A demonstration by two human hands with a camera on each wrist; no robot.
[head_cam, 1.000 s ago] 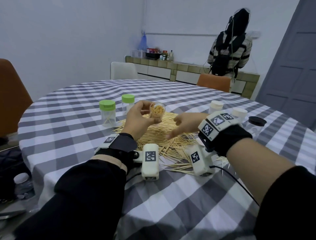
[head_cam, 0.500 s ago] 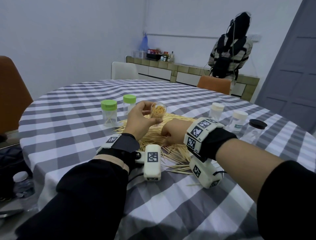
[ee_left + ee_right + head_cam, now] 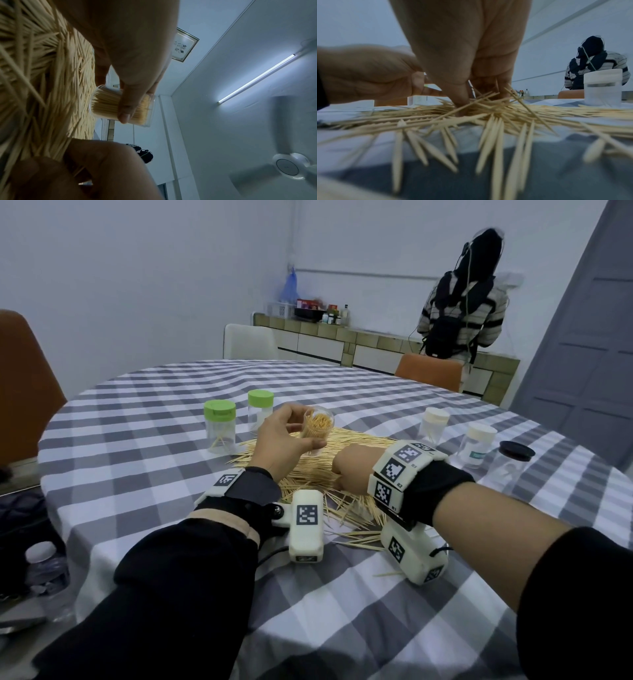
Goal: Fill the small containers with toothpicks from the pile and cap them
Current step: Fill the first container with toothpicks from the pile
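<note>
My left hand [image 3: 297, 430] holds a clear uncapped container [image 3: 317, 428], tilted and packed with toothpicks, just above the far side of the toothpick pile [image 3: 346, 445]. In the left wrist view the thumb [image 3: 130, 102] lies across the container [image 3: 106, 106]. My right hand [image 3: 352, 470] is palm down in the middle of the pile. Its fingertips [image 3: 462, 102] are curled together among the toothpicks [image 3: 505, 115] and pinch a few that stick up between them.
Two green-capped containers [image 3: 219, 422] [image 3: 261, 405] stand left of the pile. Two white-capped ones [image 3: 435, 422] [image 3: 481, 443] and a black-capped one [image 3: 515, 458] stand to the right. A person [image 3: 462, 302] stands at the back counter. A water bottle [image 3: 44, 563] sits off the table's left edge.
My right hand has swung left, turned palm down and dropped into the pile, closing its fingers on toothpicks. The left hand has kept the filled container in place.
</note>
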